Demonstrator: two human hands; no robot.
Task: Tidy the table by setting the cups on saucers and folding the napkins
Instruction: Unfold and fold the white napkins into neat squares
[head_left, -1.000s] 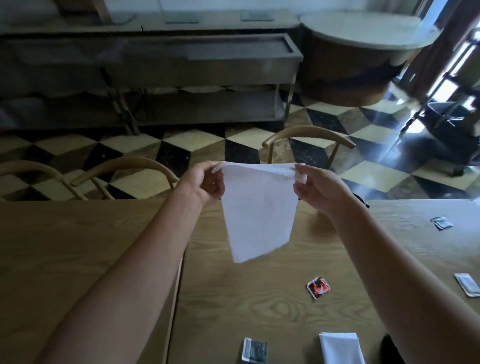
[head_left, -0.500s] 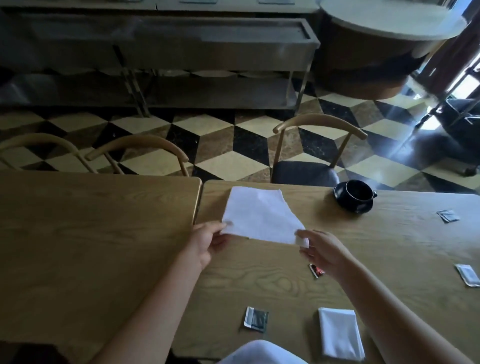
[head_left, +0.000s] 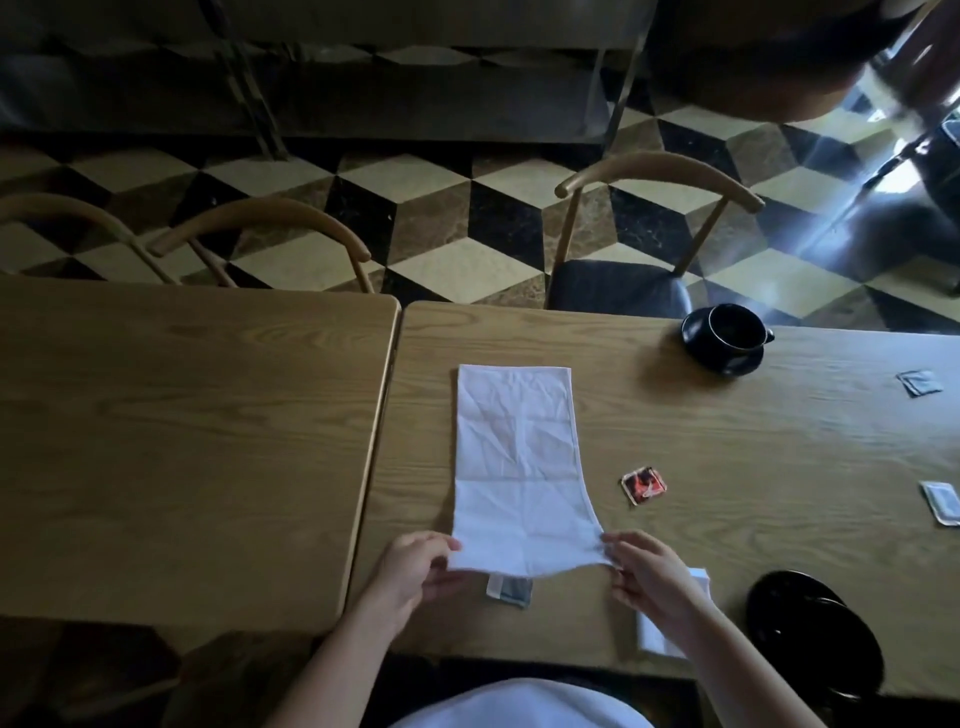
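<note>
1. Two hands pinch the napkin's (head_left: 522, 467) near corners: left hand (head_left: 415, 564) at the left, right hand (head_left: 652, 571) at the right.
2. Napkin lies long and flat on the table (head_left: 727, 441), its near edge lifted slightly.
3. Cup (head_left: 732, 328) sits on a saucer (head_left: 737, 361), far right.
4. Folded napkin (head_left: 652, 636) lies under the right wrist.
5. Packet (head_left: 643, 484) rests just right of the napkin.

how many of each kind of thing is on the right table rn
white napkins: 2, one spread out, one folded
black cups: 1
black saucers: 2, far and near
small packets: 4
total: 9
</note>
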